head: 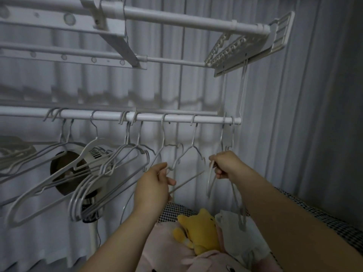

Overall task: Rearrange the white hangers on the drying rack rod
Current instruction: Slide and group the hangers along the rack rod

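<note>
Several white hangers (98,169) hook over the drying rack rod (176,119), bunched toward the left. My left hand (155,183) pinches one hanger's shoulder. My right hand (225,165) curls round another by the rod's right end, likely to spread them evenly. Grey curtains (294,114) hang behind; a yellow plush toy (200,228) lies on houndstooth bedding (318,214) below.
</note>
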`<state>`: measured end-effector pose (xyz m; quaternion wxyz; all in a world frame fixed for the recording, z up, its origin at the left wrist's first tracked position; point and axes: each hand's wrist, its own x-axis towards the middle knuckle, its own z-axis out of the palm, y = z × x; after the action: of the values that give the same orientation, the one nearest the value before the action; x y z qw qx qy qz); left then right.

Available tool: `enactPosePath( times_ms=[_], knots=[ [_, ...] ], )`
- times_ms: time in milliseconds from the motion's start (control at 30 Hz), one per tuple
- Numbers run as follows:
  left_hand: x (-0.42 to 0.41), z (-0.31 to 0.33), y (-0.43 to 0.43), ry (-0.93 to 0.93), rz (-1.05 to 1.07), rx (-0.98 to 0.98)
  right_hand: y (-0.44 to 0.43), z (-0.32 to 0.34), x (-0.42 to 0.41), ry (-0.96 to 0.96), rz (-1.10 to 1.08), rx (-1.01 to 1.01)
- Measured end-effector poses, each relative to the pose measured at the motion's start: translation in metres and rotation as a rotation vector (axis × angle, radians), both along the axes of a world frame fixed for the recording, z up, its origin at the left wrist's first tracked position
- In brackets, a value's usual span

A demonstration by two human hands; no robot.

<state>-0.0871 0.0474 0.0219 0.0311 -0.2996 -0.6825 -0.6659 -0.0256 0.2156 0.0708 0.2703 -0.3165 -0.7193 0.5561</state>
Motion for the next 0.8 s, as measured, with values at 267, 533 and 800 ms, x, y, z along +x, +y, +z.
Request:
enactPosePath(
  times_ms=[267, 533, 800],
  knots=[
    [-0.011, -0.015, -0.012, 0.119, 0.084, -0.073, 0.008, 0.019, -0.003, -0.017, 0.068, -0.066],
    [-0.014, -0.019, -0.022, 0.057, 0.045, -0.117, -0.004, 0.003, 0.013, -0.066, 0.208, -0.145],
    [0.014, -0.034, -0.035, 0.140, 0.047, -0.358, -0.001, -0.021, 0.066, -0.137, 0.378, -0.170]
  ],
)
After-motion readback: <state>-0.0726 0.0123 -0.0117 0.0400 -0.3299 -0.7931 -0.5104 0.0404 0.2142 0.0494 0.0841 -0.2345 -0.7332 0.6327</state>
